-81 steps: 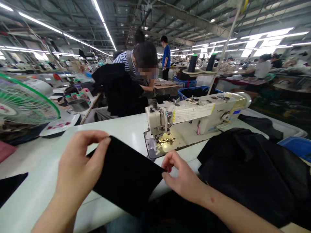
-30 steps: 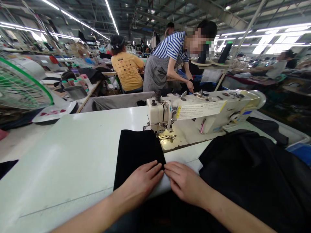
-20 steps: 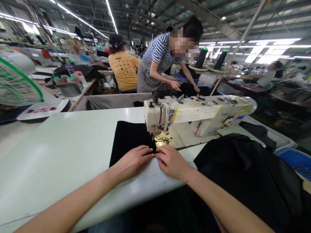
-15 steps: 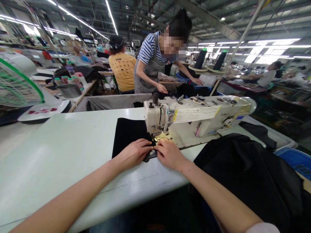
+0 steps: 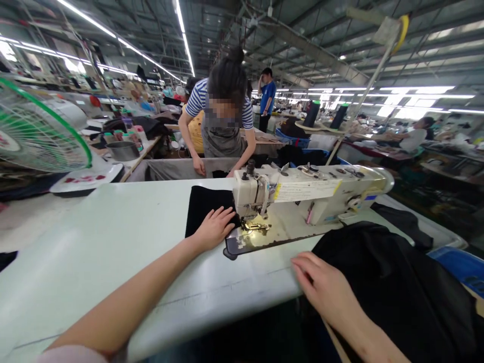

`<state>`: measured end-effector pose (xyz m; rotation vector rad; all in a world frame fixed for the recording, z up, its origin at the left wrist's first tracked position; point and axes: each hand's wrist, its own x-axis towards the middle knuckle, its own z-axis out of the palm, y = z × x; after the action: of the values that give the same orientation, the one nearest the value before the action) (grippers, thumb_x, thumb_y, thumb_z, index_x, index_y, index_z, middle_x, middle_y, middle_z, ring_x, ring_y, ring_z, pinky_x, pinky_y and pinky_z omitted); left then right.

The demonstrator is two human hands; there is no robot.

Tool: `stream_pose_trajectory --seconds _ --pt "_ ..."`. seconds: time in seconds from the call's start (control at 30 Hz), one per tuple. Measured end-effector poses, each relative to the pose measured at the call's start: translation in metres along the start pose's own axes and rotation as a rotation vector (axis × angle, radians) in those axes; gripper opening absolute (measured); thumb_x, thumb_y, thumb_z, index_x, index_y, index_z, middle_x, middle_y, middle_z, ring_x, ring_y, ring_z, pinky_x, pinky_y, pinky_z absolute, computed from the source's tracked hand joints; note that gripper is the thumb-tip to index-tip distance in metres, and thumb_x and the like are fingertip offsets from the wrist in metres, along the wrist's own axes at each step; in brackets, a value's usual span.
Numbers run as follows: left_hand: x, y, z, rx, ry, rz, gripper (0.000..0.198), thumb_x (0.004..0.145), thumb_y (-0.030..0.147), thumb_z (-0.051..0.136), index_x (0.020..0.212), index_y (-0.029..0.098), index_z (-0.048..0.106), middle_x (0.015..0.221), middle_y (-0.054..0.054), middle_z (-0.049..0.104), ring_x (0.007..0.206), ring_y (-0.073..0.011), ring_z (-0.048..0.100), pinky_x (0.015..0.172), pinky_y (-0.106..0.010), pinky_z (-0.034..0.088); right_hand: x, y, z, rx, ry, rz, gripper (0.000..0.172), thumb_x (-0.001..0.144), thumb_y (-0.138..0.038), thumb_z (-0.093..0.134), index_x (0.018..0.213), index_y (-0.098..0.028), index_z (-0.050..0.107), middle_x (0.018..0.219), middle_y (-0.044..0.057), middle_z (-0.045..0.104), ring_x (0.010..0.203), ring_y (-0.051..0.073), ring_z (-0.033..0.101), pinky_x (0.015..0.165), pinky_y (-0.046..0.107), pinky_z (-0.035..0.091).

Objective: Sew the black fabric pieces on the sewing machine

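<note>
A black fabric piece (image 5: 202, 204) lies flat on the white table (image 5: 113, 242), just left of the sewing machine (image 5: 302, 194). My left hand (image 5: 215, 228) rests on its near edge with fingers spread flat, close to the lit presser foot (image 5: 254, 224). My right hand (image 5: 321, 285) hovers over the table's front edge, fingers stretched out and holding nothing, beside a heap of black cloth (image 5: 393, 282).
A person in a striped shirt (image 5: 221, 121) leans over the far side of the table. A green-rimmed fan (image 5: 36, 131) stands at the left. A blue bin (image 5: 459, 264) sits at the right. Thread cones (image 5: 312, 113) rise behind the machine.
The fabric piece went from held in the air to flat on the table and slid up beside the needle. My right hand has pulled back off it toward the front edge.
</note>
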<state>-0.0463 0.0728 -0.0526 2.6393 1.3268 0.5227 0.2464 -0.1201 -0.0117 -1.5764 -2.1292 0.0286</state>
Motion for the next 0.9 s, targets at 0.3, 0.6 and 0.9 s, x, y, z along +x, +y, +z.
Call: stream_pose_trajectory --seconds 0.3,0.6,0.9 --pt "0.019 -0.041 -0.029 0.150 0.105 -0.177 0.043 0.092 0.033 0.054 0.132 0.018 0.061 0.150 -0.020 0.049 0.144 -0.0379 0.038 0.115 -0.065 0.025 -0.092 0.104 -0.015 -0.221 0.009 0.273 0.019 0.084 -0.036 0.051 0.076 -0.025 0.065 0.081 0.010 0.071 0.076 0.029 0.070 0.073 0.043 0.057" --pt "-0.048 0.055 -0.040 0.095 0.075 0.328 0.028 0.096 0.025 0.047 0.105 0.022 0.073 0.106 -0.008 0.077 0.100 -0.0240 0.070 0.102 -0.047 0.050 -0.078 0.074 -0.060 -0.101 0.145 0.507 0.015 0.079 -0.033 0.048 0.070 -0.025 0.058 0.072 0.002 0.064 0.066 0.021 0.063 0.064 0.033 0.050" --pt "-0.053 0.132 -0.038 -0.129 0.131 0.694 0.026 0.095 0.024 0.052 0.112 0.024 0.071 0.104 -0.006 0.077 0.093 -0.0222 0.073 0.087 -0.038 0.060 -0.103 0.043 -0.064 -0.168 -0.101 0.483 0.017 0.072 -0.004 0.055 0.071 -0.020 0.061 0.081 0.005 0.063 0.083 0.023 0.061 0.075 0.033 0.049"
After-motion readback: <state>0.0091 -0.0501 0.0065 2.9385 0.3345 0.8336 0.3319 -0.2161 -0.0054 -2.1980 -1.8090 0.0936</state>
